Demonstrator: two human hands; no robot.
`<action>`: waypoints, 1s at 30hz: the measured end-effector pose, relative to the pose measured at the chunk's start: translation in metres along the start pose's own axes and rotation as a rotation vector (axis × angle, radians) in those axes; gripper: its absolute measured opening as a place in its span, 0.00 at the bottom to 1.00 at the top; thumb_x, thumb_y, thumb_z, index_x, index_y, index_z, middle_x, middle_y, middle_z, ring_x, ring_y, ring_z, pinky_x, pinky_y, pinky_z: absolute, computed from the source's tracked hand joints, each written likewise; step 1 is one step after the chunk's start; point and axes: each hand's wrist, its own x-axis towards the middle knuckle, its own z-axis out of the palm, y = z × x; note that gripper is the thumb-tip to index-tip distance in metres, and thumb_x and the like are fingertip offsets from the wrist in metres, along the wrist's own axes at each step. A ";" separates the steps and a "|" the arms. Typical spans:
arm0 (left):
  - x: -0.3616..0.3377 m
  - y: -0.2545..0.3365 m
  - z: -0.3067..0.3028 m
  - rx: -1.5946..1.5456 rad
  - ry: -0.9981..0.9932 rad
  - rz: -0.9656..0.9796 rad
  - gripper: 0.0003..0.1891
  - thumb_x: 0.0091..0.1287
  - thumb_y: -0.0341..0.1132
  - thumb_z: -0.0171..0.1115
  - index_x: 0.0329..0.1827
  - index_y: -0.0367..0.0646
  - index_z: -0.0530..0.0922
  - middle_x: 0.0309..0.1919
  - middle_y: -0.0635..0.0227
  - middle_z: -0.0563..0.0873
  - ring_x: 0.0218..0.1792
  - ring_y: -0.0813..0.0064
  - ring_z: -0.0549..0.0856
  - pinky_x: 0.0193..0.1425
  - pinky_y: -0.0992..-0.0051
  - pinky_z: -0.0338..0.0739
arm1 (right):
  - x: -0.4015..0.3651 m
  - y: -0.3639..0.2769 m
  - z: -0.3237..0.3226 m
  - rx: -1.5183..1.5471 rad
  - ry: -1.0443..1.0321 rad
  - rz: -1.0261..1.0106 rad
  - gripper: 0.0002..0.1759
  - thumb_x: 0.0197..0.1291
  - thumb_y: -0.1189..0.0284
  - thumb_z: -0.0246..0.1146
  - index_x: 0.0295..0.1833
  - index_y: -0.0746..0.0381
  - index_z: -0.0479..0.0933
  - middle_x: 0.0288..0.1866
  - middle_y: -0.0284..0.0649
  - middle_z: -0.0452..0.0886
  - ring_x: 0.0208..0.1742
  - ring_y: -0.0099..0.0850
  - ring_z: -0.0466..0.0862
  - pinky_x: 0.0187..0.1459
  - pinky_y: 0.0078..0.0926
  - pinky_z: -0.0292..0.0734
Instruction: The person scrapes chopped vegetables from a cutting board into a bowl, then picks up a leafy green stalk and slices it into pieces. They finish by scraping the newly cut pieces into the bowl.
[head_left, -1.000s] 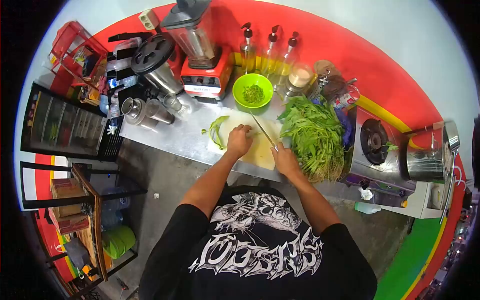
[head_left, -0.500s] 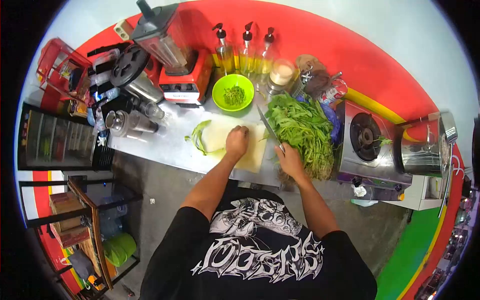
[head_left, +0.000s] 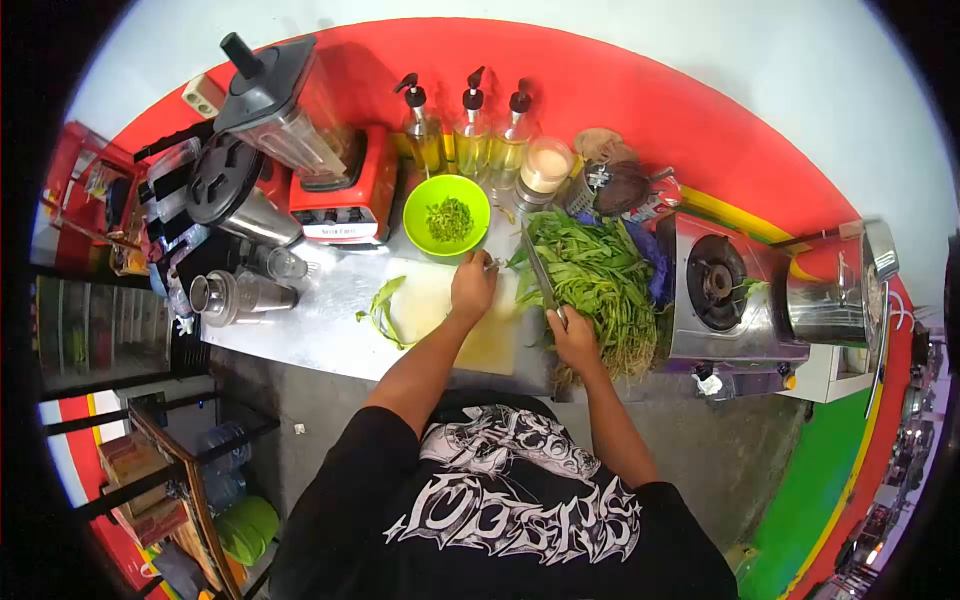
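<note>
My right hand [head_left: 575, 340] is closed round the handle of a knife [head_left: 539, 268], whose blade points away from me along the left edge of a heap of leafy greens [head_left: 590, 270]. My left hand [head_left: 473, 287] is closed over the upper right part of the pale cutting board [head_left: 425, 300], just below the bright green bowl [head_left: 412, 215]. What its fingers hold is too small to name. Chopped greens [head_left: 449, 219] lie in the bowl. A curved green stalk with leaves [head_left: 383, 312] rests on the board's left side.
A red blender [head_left: 345, 195], pump bottles [head_left: 472, 135] and a lidded jar [head_left: 546, 165] stand along the back. Metal shakers [head_left: 240, 297] are at the left. To the right are a gas stove [head_left: 735, 290] and a large pot [head_left: 830, 300].
The camera view has shifted. My left hand has moved up the board, closer to the green bowl. My right hand still holds the knife beside the greens.
</note>
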 end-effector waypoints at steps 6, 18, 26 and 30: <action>-0.010 0.004 -0.001 0.077 -0.037 0.138 0.11 0.64 0.30 0.67 0.48 0.38 0.83 0.47 0.51 0.83 0.49 0.46 0.83 0.55 0.53 0.80 | 0.007 0.000 0.008 0.026 -0.042 0.030 0.27 0.77 0.56 0.59 0.30 0.66 0.68 0.19 0.45 0.66 0.21 0.36 0.66 0.29 0.41 0.64; 0.021 0.029 0.020 0.325 -0.146 0.084 0.26 0.67 0.36 0.63 0.68 0.38 0.74 0.70 0.55 0.74 0.61 0.45 0.78 0.68 0.54 0.75 | 0.000 -0.005 0.001 0.018 0.000 0.023 0.23 0.76 0.59 0.61 0.33 0.67 0.72 0.21 0.46 0.72 0.21 0.35 0.71 0.30 0.41 0.69; 0.015 0.037 0.012 0.338 -0.168 0.030 0.36 0.67 0.39 0.64 0.78 0.41 0.66 0.80 0.52 0.63 0.70 0.44 0.72 0.75 0.55 0.70 | -0.011 0.003 -0.005 0.011 0.039 -0.037 0.24 0.75 0.57 0.62 0.33 0.67 0.70 0.20 0.49 0.71 0.21 0.48 0.73 0.29 0.46 0.68; -0.009 0.017 -0.010 0.203 -0.083 0.150 0.26 0.65 0.32 0.66 0.68 0.43 0.76 0.76 0.50 0.67 0.71 0.44 0.72 0.76 0.55 0.69 | -0.014 0.009 -0.001 0.021 -0.025 -0.015 0.25 0.74 0.56 0.62 0.33 0.68 0.69 0.22 0.50 0.71 0.23 0.47 0.72 0.31 0.46 0.66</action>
